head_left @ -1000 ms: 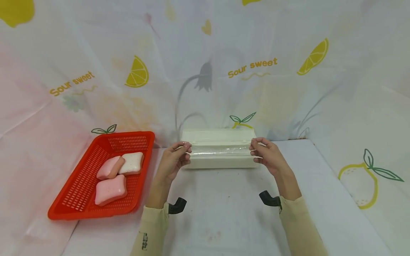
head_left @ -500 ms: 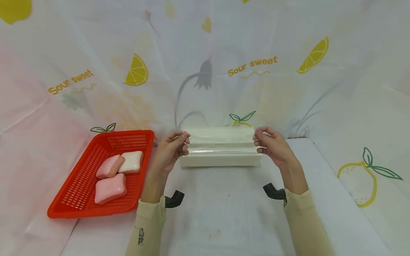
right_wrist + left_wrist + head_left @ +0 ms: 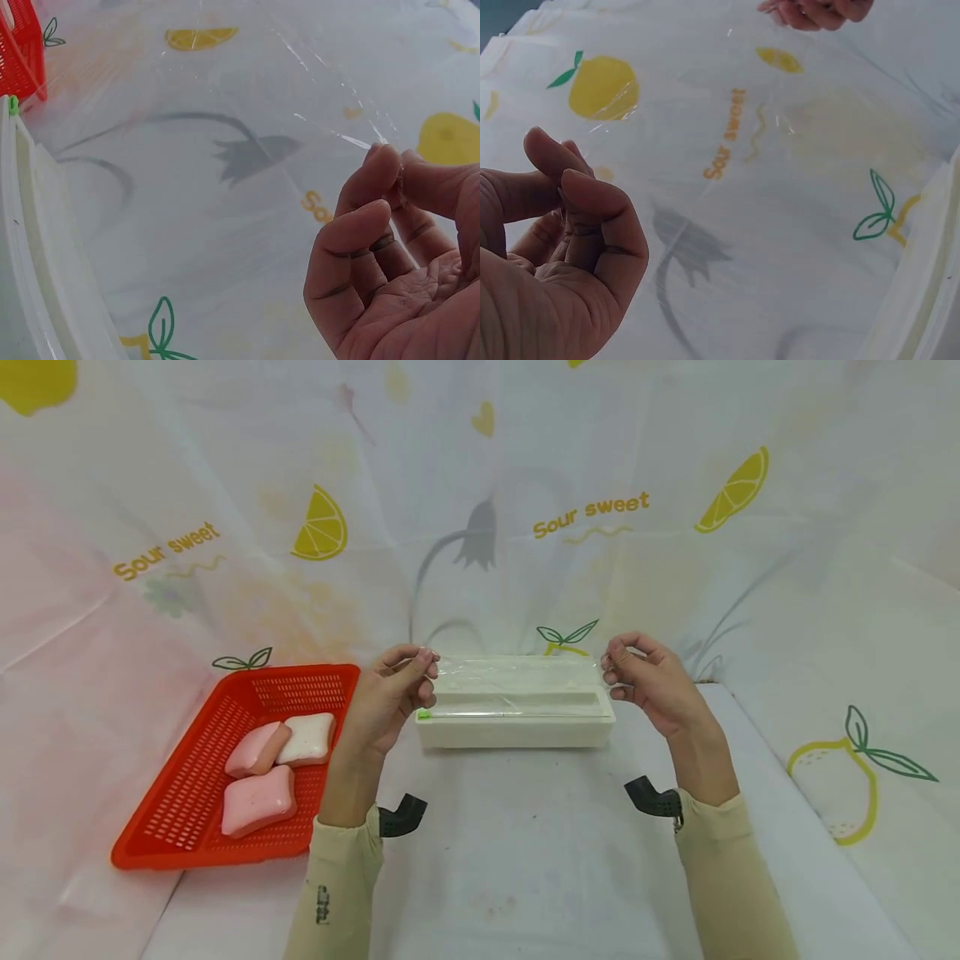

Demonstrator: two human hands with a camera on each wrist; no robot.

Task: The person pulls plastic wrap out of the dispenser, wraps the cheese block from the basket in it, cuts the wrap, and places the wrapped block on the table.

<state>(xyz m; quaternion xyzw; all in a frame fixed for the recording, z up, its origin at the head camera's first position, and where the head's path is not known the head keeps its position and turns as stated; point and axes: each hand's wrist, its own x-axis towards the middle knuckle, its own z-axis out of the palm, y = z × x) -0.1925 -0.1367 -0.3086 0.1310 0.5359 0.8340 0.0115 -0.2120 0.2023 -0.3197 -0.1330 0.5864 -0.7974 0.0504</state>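
Observation:
A sheet of clear plastic wrap (image 3: 517,675) stretches between my two hands, rising from a white wrap dispenser box (image 3: 517,733) whose lid stands raised at the back. My left hand (image 3: 392,697) pinches the sheet's left corner between thumb and fingers. Its right corner is pinched by my right hand (image 3: 651,681), and creases run from those fingertips in the right wrist view. Both hands are above the box, one at each end. A small green piece (image 3: 423,715) sits at the left end of the box's front edge, also visible as a green tab (image 3: 13,105) in the right wrist view.
To the left, a red plastic basket (image 3: 135,860) holds two pink soap-like blocks (image 3: 258,802) and a white one (image 3: 310,737). The white table (image 3: 517,852) meets a lemon-printed cloth backdrop (image 3: 645,577) right behind the box.
Both hands have risen and spread slightly apart, drawing more plastic wrap up out of the box. The green piece at the box's left end has come into view.

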